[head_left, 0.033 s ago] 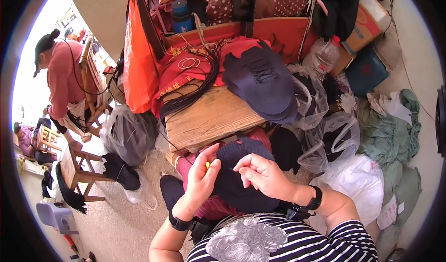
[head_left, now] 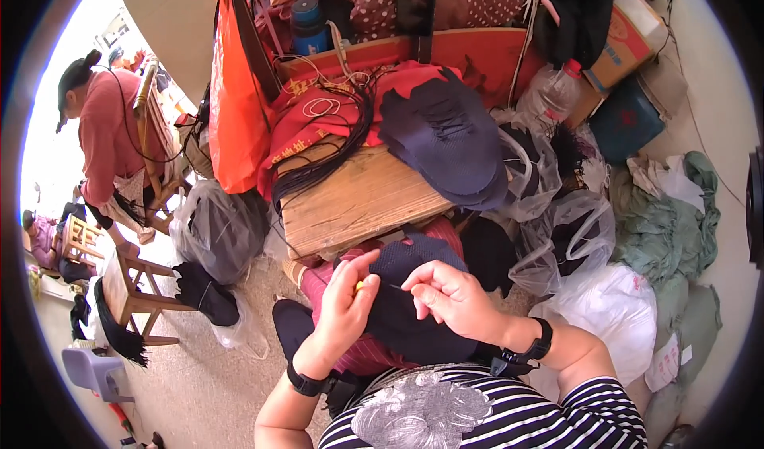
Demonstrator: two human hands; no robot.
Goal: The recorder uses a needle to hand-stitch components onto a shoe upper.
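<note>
Above my lap, my left hand (head_left: 348,302) is closed, with a small yellow thing (head_left: 360,284) showing between thumb and fingers; its kind is too small to tell. My right hand (head_left: 450,296) faces it a short gap away, thumb and forefinger pinched together. What that pinch holds, if anything, I cannot make out. Under both hands a dark navy mesh fabric piece (head_left: 418,256) lies over my lap. Just ahead, more navy shoe-upper-shaped fabric pieces (head_left: 454,151) lie stacked on a wooden board (head_left: 358,202), beside a bundle of black cords (head_left: 350,143).
Red cloth (head_left: 318,107) covers the board's far part; an orange-red bag (head_left: 235,115) hangs left of it. Clear plastic bags (head_left: 569,238) and green cloth (head_left: 664,230) lie at right. On the left stand a wooden stool (head_left: 131,290) and a grey bag (head_left: 219,230); another person (head_left: 119,131) bends beyond.
</note>
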